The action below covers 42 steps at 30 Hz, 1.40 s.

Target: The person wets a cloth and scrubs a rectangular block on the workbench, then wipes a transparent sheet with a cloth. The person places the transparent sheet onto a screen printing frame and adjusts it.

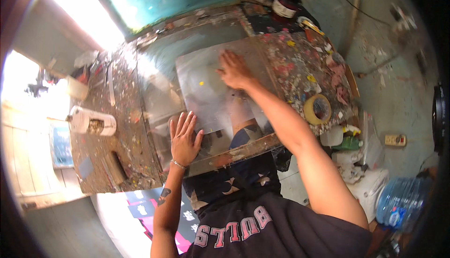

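A thin, translucent plastic sheet (199,99) lies over the glass pane (161,94) set into the worktable. My left hand (185,140) rests flat with fingers spread at the sheet's near left corner. Farther off, my right hand (234,70) is laid on the upper right part of the sheet, fingers stretched out and slightly blurred. Neither hand grips anything. Through the sheet and glass, reflections and patterned cloth show. A small yellow spot (201,83) marks the sheet's middle left.
Paint-spattered wood borders the glass. On the left stand a white plastic jar (84,120) and a wooden block-like tool (115,165). A tape roll (308,110) lies at right. A dark-lidded jar (284,7) stands far right; a large blue water bottle (402,204) is beyond the table.
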Each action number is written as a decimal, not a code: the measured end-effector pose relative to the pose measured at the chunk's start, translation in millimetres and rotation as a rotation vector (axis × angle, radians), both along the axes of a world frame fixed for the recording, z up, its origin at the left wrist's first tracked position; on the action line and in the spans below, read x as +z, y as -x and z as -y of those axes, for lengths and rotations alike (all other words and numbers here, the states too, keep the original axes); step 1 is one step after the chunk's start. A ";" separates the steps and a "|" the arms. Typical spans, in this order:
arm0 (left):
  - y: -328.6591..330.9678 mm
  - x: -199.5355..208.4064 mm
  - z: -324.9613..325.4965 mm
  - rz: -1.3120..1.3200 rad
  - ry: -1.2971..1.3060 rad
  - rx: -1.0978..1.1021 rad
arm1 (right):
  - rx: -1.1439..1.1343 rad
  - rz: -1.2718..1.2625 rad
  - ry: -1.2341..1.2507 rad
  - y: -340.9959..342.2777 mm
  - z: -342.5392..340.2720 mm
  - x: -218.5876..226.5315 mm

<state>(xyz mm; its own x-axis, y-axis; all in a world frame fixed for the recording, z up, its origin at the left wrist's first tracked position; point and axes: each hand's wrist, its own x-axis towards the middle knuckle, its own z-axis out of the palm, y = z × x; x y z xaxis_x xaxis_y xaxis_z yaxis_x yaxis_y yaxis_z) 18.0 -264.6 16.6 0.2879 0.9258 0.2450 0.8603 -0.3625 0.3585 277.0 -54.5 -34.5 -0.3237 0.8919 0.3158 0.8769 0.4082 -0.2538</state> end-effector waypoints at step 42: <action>23.8 -5.3 -58.7 -0.160 0.087 0.046 | -0.213 -0.003 0.610 -298.5 43.1 85.5</action>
<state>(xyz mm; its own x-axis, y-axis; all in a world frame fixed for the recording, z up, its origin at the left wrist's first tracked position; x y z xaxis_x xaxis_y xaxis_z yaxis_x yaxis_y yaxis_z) -5.8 -205.9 11.3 0.2740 0.9545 0.1177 0.9238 -0.2952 0.2437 575.5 -97.7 51.0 -0.1197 0.9561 -0.2675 0.9217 0.0069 -0.3878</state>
